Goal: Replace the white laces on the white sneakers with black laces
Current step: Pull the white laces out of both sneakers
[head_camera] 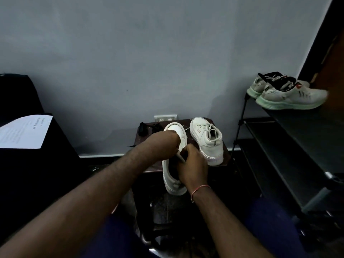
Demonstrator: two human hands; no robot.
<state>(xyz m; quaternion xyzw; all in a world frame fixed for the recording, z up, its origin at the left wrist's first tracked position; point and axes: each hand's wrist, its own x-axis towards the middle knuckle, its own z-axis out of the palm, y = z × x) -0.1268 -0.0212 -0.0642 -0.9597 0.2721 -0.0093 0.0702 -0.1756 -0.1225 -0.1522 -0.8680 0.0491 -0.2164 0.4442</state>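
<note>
Dark blue trouser knees [111, 237] fill the bottom edge, with both bare forearms reaching forward above them.

At far left, a printed white paper sheet [26, 132] lies on a black cabinet [46, 164]. Farther right stands a small dark brown tabletop [226, 146] against the grey wall, just below a white wall socket [165, 118]. On its back left corner lie the bundled black laces [149, 128].

The left hand [164, 144] grips the front half of the near white sneaker [172, 181], fingers curled over the upper. That sneaker points toe to the wall, and its heel overhangs the tabletop's front edge. A flat white lace [180, 156] shows between the two hands. The right hand [193, 165], with a red thread band at its wrist, has its fingers bent together at that lace beside the shoe's opening.

Just right, the second white sneaker [208, 141] sits upright on the tabletop, its white lace threaded.

At far right, a black metal shoe rack [297, 138] carries pale grey running shoes with mint soles [287, 96] on its top shelf.
</note>
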